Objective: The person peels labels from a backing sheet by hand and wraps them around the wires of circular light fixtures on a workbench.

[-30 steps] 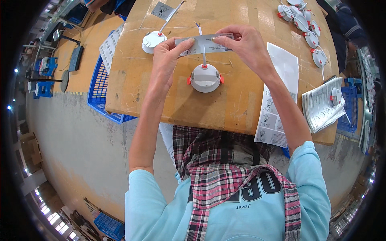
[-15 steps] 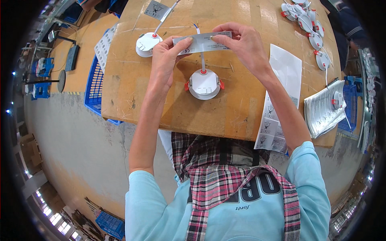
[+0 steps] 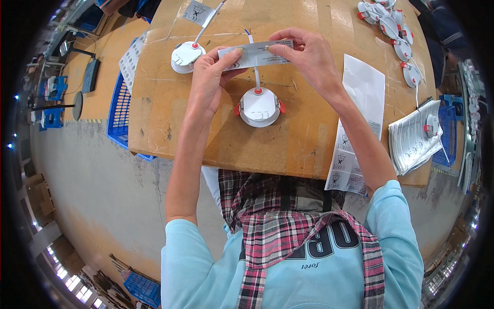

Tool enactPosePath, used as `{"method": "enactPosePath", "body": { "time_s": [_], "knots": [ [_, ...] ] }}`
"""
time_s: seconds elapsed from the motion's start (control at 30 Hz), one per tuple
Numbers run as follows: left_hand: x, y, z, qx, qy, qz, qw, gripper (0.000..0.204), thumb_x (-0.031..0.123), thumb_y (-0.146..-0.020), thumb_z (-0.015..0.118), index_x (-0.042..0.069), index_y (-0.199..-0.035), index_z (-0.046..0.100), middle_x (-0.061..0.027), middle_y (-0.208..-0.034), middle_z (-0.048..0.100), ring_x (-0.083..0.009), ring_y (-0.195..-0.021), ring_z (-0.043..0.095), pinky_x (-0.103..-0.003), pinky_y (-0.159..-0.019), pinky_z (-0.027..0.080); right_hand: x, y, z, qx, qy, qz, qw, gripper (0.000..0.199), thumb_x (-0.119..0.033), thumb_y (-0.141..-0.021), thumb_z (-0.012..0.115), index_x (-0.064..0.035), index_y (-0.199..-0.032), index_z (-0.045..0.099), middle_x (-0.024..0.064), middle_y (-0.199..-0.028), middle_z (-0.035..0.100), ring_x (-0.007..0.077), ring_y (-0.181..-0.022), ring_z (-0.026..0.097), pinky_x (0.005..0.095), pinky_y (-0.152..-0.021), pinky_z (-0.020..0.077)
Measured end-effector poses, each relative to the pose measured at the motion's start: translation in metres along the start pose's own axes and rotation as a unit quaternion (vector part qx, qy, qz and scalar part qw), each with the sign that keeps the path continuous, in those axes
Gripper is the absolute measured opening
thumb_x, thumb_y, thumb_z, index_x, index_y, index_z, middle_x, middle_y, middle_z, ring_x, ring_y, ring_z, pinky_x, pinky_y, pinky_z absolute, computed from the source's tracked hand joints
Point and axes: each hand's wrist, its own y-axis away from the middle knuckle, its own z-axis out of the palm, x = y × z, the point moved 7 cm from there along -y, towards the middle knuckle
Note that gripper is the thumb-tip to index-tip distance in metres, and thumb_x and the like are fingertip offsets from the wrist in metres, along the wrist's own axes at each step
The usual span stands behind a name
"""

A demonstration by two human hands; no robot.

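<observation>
A silver-grey label strip (image 3: 252,54) is stretched between my two hands over the cable of a round white downlight (image 3: 260,107). My left hand (image 3: 212,72) pinches its left end, thumb on top. At the other end my right hand (image 3: 309,55) grips it between thumb and fingers. The downlight lies on the wooden table with red-tipped spring clips at its sides. Its white cable runs away from me under the strip, and bare wire ends show beyond. Left of it sits another downlight (image 3: 186,55), whose cable carries a folded label (image 3: 198,13).
A long label sheet (image 3: 361,85) lies under my right forearm. At the right edge a stack of label sheets (image 3: 411,135) has a downlight (image 3: 431,125) on it. Several downlights (image 3: 389,27) are heaped far right. A blue basket (image 3: 120,113) stands beside the table's left edge.
Both hands and the label strip have hardly moved within the scene. The whole view has shifted slightly.
</observation>
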Motion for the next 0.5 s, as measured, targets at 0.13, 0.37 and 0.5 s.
{"method": "enactPosePath", "body": {
  "time_s": [0.13,0.37,0.5],
  "knots": [
    [-0.002,-0.001,0.001,-0.013,0.018,-0.003,1.000,0.020,0.014,-0.089,0.061,-0.001,-0.101,0.062,-0.0076,-0.093,0.064,-0.0124,-0.085,0.062,-0.029,-0.080,0.056,0.001,0.001,0.000,-0.004,0.004,0.006,1.000,0.022,-0.017,-0.083,0.067,-0.0028,-0.100,0.067,0.0003,-0.073,0.062,0.0057,-0.066,0.053,0.0209,-0.056,0.0392],
    [-0.003,-0.002,0.002,-0.021,0.023,0.002,1.000,0.020,0.014,-0.089,0.060,-0.002,-0.101,0.062,-0.0078,-0.093,0.064,-0.0130,-0.087,0.063,-0.030,-0.082,0.056,0.007,0.001,0.001,0.018,-0.041,-0.003,0.999,0.023,-0.018,-0.079,0.068,-0.0005,-0.094,0.068,0.0033,-0.063,0.056,0.0102,-0.058,0.048,0.0268,-0.053,0.0389],
    [-0.005,-0.002,0.003,-0.030,0.031,-0.007,0.999,0.020,0.014,-0.089,0.060,-0.001,-0.102,0.062,-0.0084,-0.095,0.065,-0.0133,-0.089,0.063,-0.030,-0.083,0.055,0.013,0.001,0.000,-0.013,-0.029,0.013,0.999,0.026,-0.020,-0.081,0.067,-0.0003,-0.097,0.066,0.0045,-0.064,0.057,0.0114,-0.060,0.052,0.0276,-0.056,0.0424]
  ]
}}
